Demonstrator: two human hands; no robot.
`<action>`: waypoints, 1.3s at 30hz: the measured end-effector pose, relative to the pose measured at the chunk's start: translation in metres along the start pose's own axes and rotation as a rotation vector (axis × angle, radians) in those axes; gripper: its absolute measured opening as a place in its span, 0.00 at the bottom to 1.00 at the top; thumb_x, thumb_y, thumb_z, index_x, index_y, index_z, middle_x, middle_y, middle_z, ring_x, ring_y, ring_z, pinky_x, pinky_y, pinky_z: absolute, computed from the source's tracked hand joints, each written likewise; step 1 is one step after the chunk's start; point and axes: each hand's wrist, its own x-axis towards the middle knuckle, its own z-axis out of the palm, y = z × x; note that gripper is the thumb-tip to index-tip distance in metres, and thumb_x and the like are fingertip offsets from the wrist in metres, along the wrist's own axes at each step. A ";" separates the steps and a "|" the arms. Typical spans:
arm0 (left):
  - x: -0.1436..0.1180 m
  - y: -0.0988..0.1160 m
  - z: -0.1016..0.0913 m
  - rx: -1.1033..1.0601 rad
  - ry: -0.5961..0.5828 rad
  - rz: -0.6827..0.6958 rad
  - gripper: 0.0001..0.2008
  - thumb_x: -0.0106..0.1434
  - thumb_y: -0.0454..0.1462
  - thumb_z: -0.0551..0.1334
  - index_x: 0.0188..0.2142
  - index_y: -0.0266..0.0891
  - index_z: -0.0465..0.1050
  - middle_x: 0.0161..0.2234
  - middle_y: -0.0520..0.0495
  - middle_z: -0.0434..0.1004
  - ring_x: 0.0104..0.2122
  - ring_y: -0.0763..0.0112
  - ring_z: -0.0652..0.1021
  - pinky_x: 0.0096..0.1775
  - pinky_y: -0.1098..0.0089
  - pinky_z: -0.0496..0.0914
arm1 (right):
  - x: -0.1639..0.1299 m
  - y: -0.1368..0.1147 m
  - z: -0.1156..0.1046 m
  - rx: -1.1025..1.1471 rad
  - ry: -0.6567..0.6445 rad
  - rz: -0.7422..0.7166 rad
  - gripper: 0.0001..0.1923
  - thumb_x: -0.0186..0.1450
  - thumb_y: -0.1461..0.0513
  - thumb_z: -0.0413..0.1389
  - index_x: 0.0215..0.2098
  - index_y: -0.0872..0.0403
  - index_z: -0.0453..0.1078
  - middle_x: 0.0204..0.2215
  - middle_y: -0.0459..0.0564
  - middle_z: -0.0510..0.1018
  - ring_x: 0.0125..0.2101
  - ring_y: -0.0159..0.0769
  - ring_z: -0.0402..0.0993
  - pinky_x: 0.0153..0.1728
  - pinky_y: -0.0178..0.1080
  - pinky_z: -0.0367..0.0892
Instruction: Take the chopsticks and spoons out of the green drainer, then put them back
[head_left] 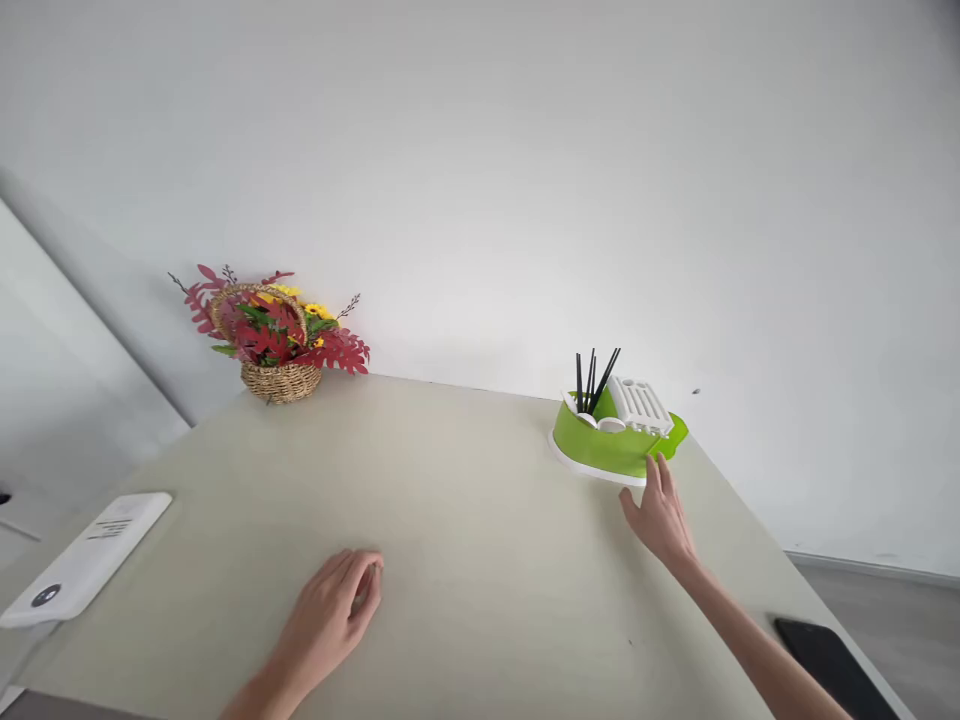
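A green utensil holder with a white base stands toward the back right of the table. Black chopsticks and white spoons rest in its open part, and a white slotted rack sits on its right side. My right hand reaches to the holder's front right corner, thumb apart from the fingers; whether the fingertips touch it I cannot tell. My left hand lies on the table at the front, loosely curled with thumb and forefinger close together and nothing visible in it.
A wicker basket of red leaves and yellow flowers stands at the back left by the wall. On the left lies a white flat device with a cable. A black phone is near the table's right edge.
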 end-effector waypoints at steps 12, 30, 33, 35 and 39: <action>-0.001 -0.013 0.009 -0.005 0.016 0.038 0.09 0.74 0.40 0.52 0.41 0.44 0.69 0.28 0.52 0.75 0.26 0.68 0.77 0.33 0.68 0.70 | -0.005 0.003 0.006 -0.051 0.012 -0.057 0.39 0.72 0.55 0.44 0.77 0.57 0.37 0.75 0.60 0.48 0.74 0.55 0.43 0.66 0.58 0.59; -0.008 -0.015 0.019 -0.026 0.098 0.057 0.07 0.72 0.35 0.53 0.40 0.45 0.69 0.32 0.51 0.79 0.30 0.64 0.80 0.33 0.66 0.71 | -0.041 -0.036 0.022 -0.024 0.045 -0.029 0.41 0.72 0.49 0.42 0.78 0.51 0.33 0.75 0.58 0.49 0.67 0.60 0.62 0.54 0.56 0.72; -0.011 -0.016 0.020 -0.031 0.096 0.061 0.07 0.72 0.35 0.53 0.40 0.45 0.69 0.31 0.51 0.79 0.30 0.64 0.80 0.33 0.66 0.71 | -0.054 -0.053 0.021 0.009 0.046 -0.038 0.41 0.72 0.50 0.43 0.78 0.48 0.31 0.75 0.55 0.48 0.67 0.57 0.63 0.51 0.54 0.74; -0.012 -0.017 0.020 -0.034 0.095 0.062 0.07 0.72 0.35 0.53 0.39 0.44 0.69 0.32 0.50 0.79 0.30 0.64 0.80 0.33 0.66 0.71 | -0.062 -0.064 0.022 0.031 0.052 -0.052 0.41 0.72 0.51 0.43 0.78 0.47 0.30 0.76 0.55 0.47 0.67 0.56 0.63 0.50 0.53 0.74; -0.016 -0.018 0.019 -0.026 0.085 0.049 0.08 0.73 0.35 0.52 0.40 0.44 0.69 0.33 0.49 0.79 0.32 0.63 0.80 0.34 0.66 0.71 | -0.078 -0.085 0.027 0.067 0.056 -0.075 0.41 0.73 0.53 0.43 0.78 0.46 0.27 0.76 0.54 0.46 0.67 0.56 0.62 0.49 0.53 0.75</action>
